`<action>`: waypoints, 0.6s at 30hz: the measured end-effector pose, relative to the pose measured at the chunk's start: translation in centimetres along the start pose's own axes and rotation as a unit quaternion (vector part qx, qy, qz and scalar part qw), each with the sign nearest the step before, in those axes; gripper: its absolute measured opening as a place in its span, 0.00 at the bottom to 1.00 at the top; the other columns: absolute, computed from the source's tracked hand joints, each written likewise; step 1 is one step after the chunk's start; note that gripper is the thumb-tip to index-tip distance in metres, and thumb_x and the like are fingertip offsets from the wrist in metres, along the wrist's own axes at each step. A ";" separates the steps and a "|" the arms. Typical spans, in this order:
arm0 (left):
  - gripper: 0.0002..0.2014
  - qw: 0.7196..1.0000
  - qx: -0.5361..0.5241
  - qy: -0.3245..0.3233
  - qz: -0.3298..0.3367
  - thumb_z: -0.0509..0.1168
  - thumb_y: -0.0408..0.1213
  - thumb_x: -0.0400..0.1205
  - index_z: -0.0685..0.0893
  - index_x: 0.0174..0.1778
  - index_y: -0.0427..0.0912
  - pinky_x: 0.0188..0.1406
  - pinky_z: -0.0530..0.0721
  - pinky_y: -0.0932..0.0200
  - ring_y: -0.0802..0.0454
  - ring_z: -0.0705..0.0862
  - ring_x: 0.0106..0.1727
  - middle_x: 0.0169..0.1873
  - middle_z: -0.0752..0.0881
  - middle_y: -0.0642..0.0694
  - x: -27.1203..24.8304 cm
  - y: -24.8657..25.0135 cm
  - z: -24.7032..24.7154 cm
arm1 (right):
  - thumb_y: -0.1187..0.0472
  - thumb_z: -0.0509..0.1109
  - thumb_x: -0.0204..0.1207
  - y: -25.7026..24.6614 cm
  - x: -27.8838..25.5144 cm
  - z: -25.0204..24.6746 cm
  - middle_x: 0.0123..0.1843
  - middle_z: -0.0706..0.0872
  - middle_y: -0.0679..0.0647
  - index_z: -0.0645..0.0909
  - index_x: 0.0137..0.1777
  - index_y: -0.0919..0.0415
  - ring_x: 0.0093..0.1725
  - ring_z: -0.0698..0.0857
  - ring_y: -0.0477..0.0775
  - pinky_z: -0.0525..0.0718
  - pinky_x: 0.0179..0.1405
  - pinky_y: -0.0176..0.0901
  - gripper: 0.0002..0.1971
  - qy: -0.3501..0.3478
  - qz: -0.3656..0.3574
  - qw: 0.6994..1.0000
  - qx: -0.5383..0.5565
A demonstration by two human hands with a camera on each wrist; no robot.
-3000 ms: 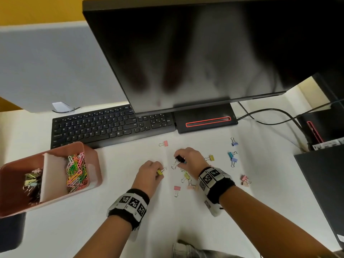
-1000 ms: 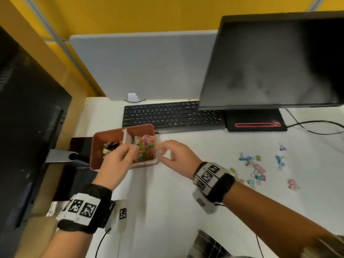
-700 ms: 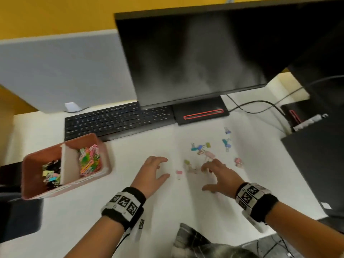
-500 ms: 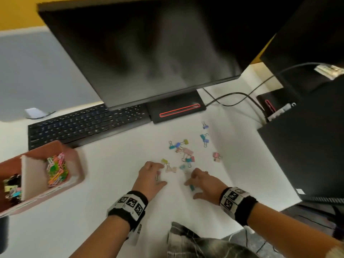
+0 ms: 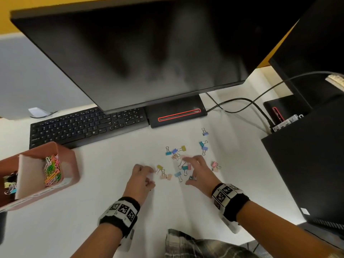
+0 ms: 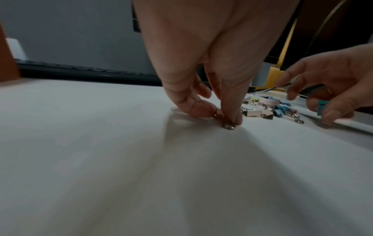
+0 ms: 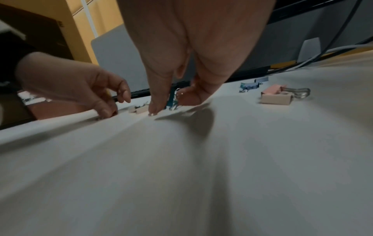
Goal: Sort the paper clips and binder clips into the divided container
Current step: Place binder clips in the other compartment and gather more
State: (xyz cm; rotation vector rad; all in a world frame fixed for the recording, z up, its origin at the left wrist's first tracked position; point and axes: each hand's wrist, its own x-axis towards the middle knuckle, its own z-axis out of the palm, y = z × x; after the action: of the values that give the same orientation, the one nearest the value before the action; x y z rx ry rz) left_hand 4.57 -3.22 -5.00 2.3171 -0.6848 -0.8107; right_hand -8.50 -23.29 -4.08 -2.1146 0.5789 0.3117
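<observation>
Several coloured binder clips [image 5: 178, 175] lie scattered on the white desk [image 5: 104, 202] in front of the monitor. My left hand [image 5: 151, 176] is at the left edge of the pile. In the left wrist view its thumb and forefinger [image 6: 232, 118] pinch a small pinkish binder clip [image 6: 227, 126] that still touches the desk. My right hand [image 5: 189, 174] hovers over the pile and pinches a teal binder clip [image 6: 322, 107] between thumb and fingers. The pink divided container [image 5: 70, 164] stands at the far left, with paper clips [image 5: 52, 170] in its right compartment and binder clips [image 5: 9, 183] in its left one.
A black keyboard [image 5: 87, 125] and the monitor base [image 5: 176, 112] lie behind the clips. Cables [image 5: 242, 101] run to the right. A black box [image 5: 307, 155] closes off the right side of the desk.
Both hands came back from the container to the clip pile. In the last half second the left fingers curled onto a clip and the right hand took hold of a teal one.
</observation>
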 end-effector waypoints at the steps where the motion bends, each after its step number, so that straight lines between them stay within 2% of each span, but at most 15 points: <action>1: 0.20 1.000 -0.018 0.010 0.008 0.70 0.23 0.72 0.79 0.54 0.50 0.45 0.84 0.65 0.54 0.82 0.38 0.53 0.70 0.51 0.2 0.1 0.1 | 0.70 0.77 0.66 -0.2 0.4 -0.2 0.68 0.61 0.49 0.63 0.76 0.48 0.41 0.75 0.39 0.76 0.37 0.19 0.41 0.008 0.003 1.000 0.012; 4: 0.27 0.998 -0.028 0.001 0.049 0.70 0.21 0.71 0.78 0.63 0.50 0.43 0.81 0.76 0.57 0.82 0.37 0.58 0.67 0.53 0.9 0.6 0.6 | 0.73 0.77 0.64 -0.8 1.9 -0.3 0.78 0.49 0.50 0.54 0.79 0.43 0.44 0.77 0.51 0.82 0.44 0.30 0.50 -0.019 0.008 1.000 0.021; 7: 0.32 0.998 -0.014 -0.027 0.052 0.70 0.23 0.72 0.73 0.71 0.49 0.45 0.77 0.80 0.57 0.75 0.46 0.64 0.61 0.54 1.6 1.4 1.3 | 0.71 0.79 0.63 -1.0 3.3 0.1 0.80 0.46 0.49 0.55 0.80 0.42 0.54 0.79 0.56 0.84 0.55 0.40 0.51 -0.034 0.005 0.999 0.000; 9: 0.31 0.999 0.003 -0.023 0.044 0.72 0.28 0.72 0.74 0.71 0.49 0.59 0.72 0.73 0.56 0.71 0.58 0.65 0.61 0.52 2.2 1.5 1.7 | 0.69 0.79 0.64 -1.1 4.1 0.3 0.79 0.49 0.51 0.59 0.79 0.44 0.56 0.79 0.55 0.82 0.59 0.39 0.47 -0.031 -0.008 0.999 -0.012; 11: 0.26 0.997 0.044 -0.008 0.065 0.74 0.32 0.71 0.80 0.65 0.48 0.64 0.66 0.66 0.54 0.69 0.62 0.64 0.66 0.49 2.6 1.6 2.0 | 0.66 0.79 0.66 -1.3 4.7 0.5 0.76 0.55 0.54 0.65 0.77 0.47 0.52 0.76 0.51 0.78 0.59 0.35 0.41 -0.026 -0.030 0.999 -0.033; 13: 0.19 0.994 0.065 0.002 0.084 0.73 0.32 0.72 0.84 0.59 0.48 0.61 0.65 0.68 0.52 0.69 0.59 0.60 0.71 0.48 2.7 1.6 2.2 | 0.65 0.78 0.67 -1.5 5.1 0.6 0.70 0.62 0.55 0.70 0.74 0.49 0.52 0.76 0.51 0.78 0.59 0.35 0.35 -0.026 -0.047 0.997 -0.046; 15: 0.15 0.994 0.071 0.010 0.087 0.72 0.30 0.72 0.86 0.54 0.46 0.54 0.63 0.75 0.52 0.70 0.55 0.54 0.72 0.49 2.6 1.8 2.4 | 0.63 0.77 0.68 -1.7 5.5 0.7 0.65 0.65 0.55 0.73 0.71 0.49 0.54 0.79 0.55 0.81 0.60 0.40 0.31 -0.032 -0.048 0.997 -0.048; 18: 0.13 0.995 0.044 0.021 0.082 0.72 0.27 0.71 0.86 0.50 0.42 0.45 0.68 0.78 0.51 0.76 0.49 0.49 0.73 0.50 2.9 1.3 2.3 | 0.61 0.75 0.71 -2.0 5.8 0.6 0.63 0.67 0.56 0.77 0.63 0.53 0.50 0.80 0.57 0.81 0.59 0.47 0.21 -0.044 -0.045 0.995 -0.073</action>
State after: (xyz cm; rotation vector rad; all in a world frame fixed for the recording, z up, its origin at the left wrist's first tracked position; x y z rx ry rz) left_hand 4.64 -6.78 -6.69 2.3134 -0.8952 -0.6683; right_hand -2.49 -23.48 -5.47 -2.2468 0.4200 0.4047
